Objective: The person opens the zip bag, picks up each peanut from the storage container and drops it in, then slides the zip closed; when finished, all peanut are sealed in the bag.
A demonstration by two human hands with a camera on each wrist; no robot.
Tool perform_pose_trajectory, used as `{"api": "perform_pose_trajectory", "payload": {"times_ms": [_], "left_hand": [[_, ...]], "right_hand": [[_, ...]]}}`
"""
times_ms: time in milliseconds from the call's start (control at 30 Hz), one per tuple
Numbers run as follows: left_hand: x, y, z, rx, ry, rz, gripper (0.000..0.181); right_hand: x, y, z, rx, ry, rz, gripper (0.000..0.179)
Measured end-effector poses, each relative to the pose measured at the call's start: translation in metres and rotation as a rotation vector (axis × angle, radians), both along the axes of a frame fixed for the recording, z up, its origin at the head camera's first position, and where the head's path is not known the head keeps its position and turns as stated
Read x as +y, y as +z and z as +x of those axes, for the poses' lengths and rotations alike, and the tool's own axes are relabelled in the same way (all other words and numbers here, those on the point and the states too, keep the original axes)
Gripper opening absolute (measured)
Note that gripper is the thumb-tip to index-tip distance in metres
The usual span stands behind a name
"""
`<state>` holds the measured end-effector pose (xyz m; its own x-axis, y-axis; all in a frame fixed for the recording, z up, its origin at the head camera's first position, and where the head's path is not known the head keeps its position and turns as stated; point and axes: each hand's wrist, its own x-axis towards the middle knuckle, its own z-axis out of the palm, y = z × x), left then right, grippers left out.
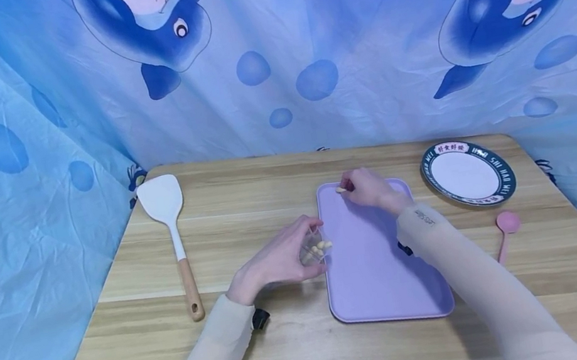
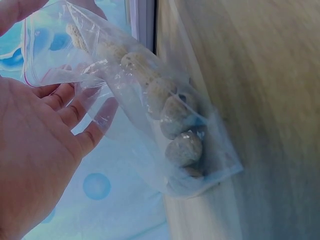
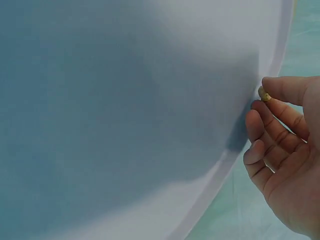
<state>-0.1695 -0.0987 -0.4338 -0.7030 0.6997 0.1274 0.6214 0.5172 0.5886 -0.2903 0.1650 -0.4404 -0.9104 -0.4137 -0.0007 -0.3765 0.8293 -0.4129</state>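
Observation:
My left hand (image 1: pixel 282 255) holds a clear zip bag (image 1: pixel 309 255) by its mouth, just left of the lilac tray (image 1: pixel 375 273). Several peanuts (image 2: pixel 182 149) in their shells fill the bag in the left wrist view, and one lies near its opening. Over the tray's far left corner, my right hand (image 1: pixel 372 189) pinches a single peanut (image 1: pixel 341 189) between thumb and fingertip. In the right wrist view that peanut (image 3: pixel 264 94) shows small at the fingertips, close by the tray's rim (image 3: pixel 220 172).
To the left lies a white spatula (image 1: pixel 162 201) with a wooden handle. A plate (image 1: pixel 465 174) with a dark green patterned rim sits at the back right, and a pink spoon (image 1: pixel 508 223) lies in front of it. Blue dolphin-print cloth (image 1: pixel 263 31) hangs behind the wooden table (image 1: pixel 246 200).

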Motion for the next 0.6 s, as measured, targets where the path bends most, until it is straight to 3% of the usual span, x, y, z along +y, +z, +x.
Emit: {"api": "perform_pose_trajectory", "payload": {"times_ms": [267, 433, 600], "left_hand": [[0.001, -0.001, -0.001, 0.006, -0.015, 0.001, 0.081], [0.001, -0.002, -0.001, 0.018, -0.020, 0.004, 0.081], [0.001, -0.004, -0.002, 0.029, -0.009, 0.007, 0.081]], "right_hand": [[0.002, 0.022, 0.022, 0.058, 0.089, -0.094, 0.011], [-0.001, 0.040, 0.049, 0.120, 0.215, -0.154, 0.008], [-0.005, 0.054, 0.078, 0.120, 0.323, -0.187, 0.009]]}}
